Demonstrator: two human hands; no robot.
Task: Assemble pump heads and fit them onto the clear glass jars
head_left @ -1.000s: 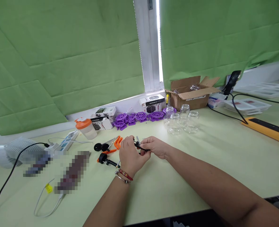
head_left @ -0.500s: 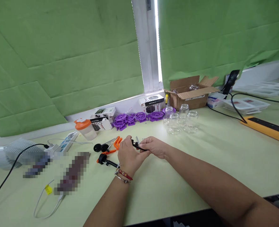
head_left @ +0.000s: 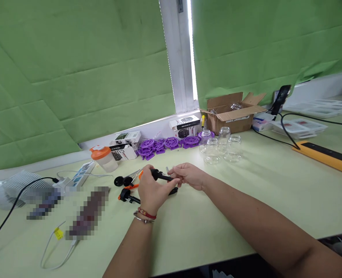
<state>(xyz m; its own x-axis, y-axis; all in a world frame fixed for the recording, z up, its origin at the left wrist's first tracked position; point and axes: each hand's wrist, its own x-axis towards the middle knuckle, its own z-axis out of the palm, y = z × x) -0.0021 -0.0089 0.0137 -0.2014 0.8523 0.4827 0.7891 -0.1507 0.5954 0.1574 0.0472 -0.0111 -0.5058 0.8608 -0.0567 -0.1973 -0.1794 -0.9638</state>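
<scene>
My left hand (head_left: 153, 192) is closed around a black part with a round head and a straight shaft (head_left: 163, 176), held above the table and pointing right. My right hand (head_left: 188, 176) is at the shaft's far end, its fingertips pinched together; what lies between them is too small to make out. Another black piece (head_left: 173, 190) shows under my left thumb, and its support is unclear. A thin metal rod (head_left: 167, 169) sits just beyond my right fingers. Left of my hands lie a similar black part (head_left: 125, 195), black discs with metal rods (head_left: 119, 181) and orange pieces (head_left: 134, 186), partly hidden.
Several glass jars (head_left: 212, 150) stand before an open cardboard box (head_left: 231, 121). Purple plastic parts (head_left: 171, 143) and printed boxes (head_left: 185, 122) line the back. An orange-lidded shaker bottle (head_left: 104, 157) and cables are left; a yellow power strip (head_left: 327, 157) is right.
My left hand has shifted slightly left and turned, bringing the black part's round head and shaft into view. My right fingers have curled in at the shaft's end.
</scene>
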